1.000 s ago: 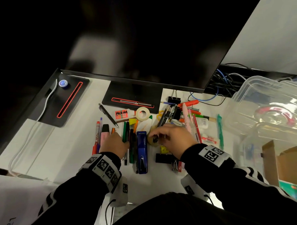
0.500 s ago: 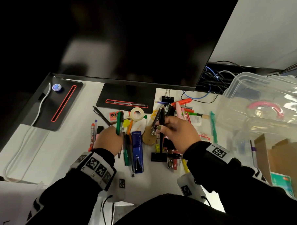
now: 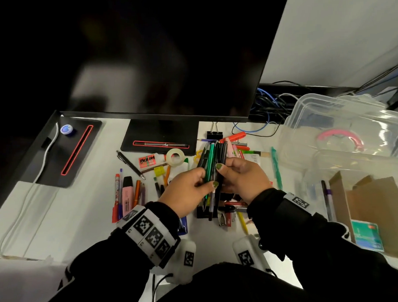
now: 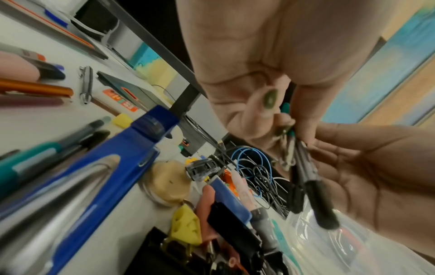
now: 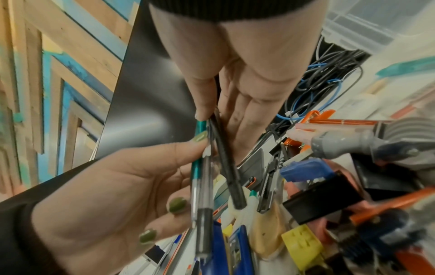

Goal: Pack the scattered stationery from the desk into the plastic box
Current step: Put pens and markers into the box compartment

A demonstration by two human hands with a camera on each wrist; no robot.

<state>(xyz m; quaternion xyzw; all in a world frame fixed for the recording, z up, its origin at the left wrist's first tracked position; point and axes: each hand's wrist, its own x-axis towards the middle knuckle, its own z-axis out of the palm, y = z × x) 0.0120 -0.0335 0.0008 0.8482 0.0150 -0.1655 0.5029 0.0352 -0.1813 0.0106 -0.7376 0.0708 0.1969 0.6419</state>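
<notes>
Above the middle of the desk both hands hold one bundle of pens [image 3: 212, 160], green, clear and black. My left hand [image 3: 205, 182] pinches its lower part between thumb and fingers; in the right wrist view the left hand [image 5: 188, 167] grips the green and clear pens [image 5: 200, 178]. My right hand [image 3: 222, 172] grips the bundle from the right, with its thumb [image 5: 202, 104] pressing on a black pen [image 5: 228, 167]. The clear plastic box [image 3: 309, 103] stands open at the right. Loose stationery lies below the hands, including a blue stapler [image 4: 117, 158] and a tape roll [image 3: 175, 157].
A dark monitor [image 3: 152, 57] and its stand [image 3: 160, 135] fill the back. A black pad [image 3: 63, 149] with a white cable lies at the left. A cardboard box [image 3: 373, 204] sits in front of the plastic box. Tangled cables [image 3: 268, 103] lie behind the desk.
My left hand picked a green pen off the desk and brought it to the right. Both hands rose and now hold one bundle together.
</notes>
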